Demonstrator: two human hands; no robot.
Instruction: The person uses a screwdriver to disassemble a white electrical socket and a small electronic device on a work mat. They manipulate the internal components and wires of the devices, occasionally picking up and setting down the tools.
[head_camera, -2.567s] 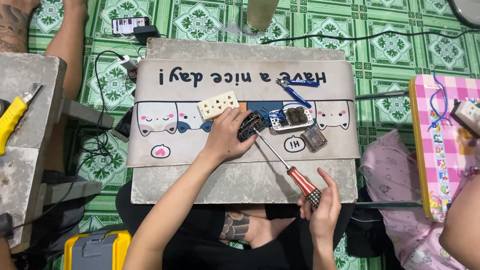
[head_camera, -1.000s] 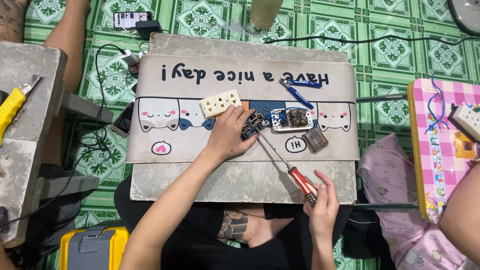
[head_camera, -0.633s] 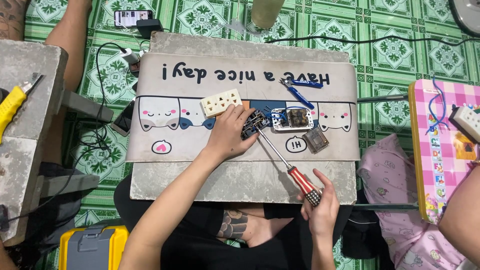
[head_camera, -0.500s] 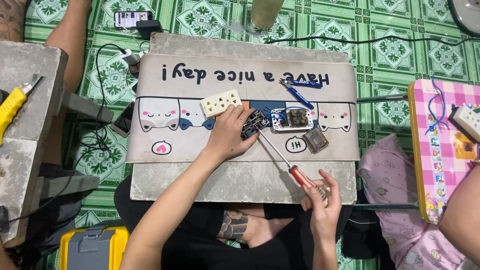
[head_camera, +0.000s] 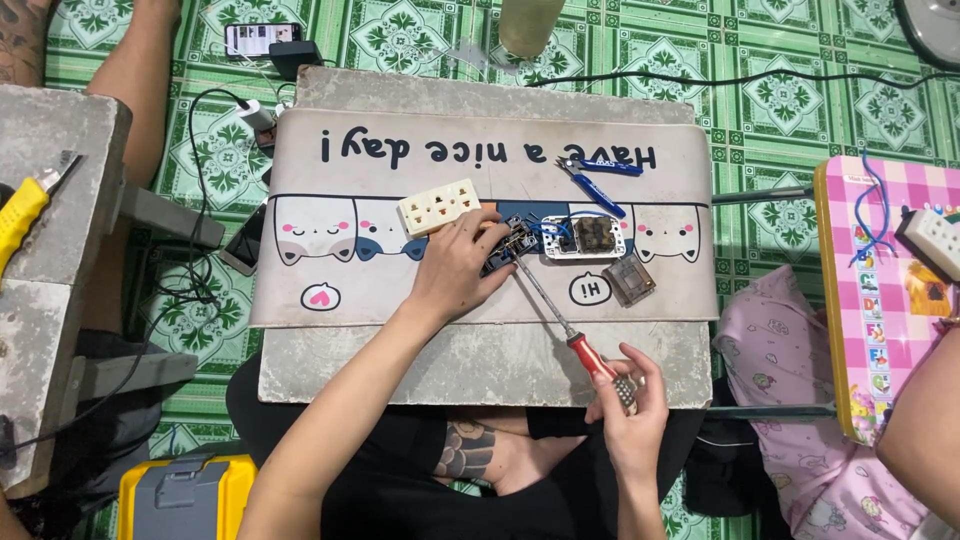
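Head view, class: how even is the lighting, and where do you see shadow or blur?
Head view: light is soft and even, no glare on the mat; faint shadow under the left hand; the screwdriver in the right hand is sharp, no blur.

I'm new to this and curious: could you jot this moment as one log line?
left hand: pressing down dark part | right hand: gripping red-handled screwdriver, tip at the part | surface: printed mat

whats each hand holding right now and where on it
The right hand grips the screwdriver by the end of its red handle. The left hand presses down on a dark electrical part, fingers over its top.
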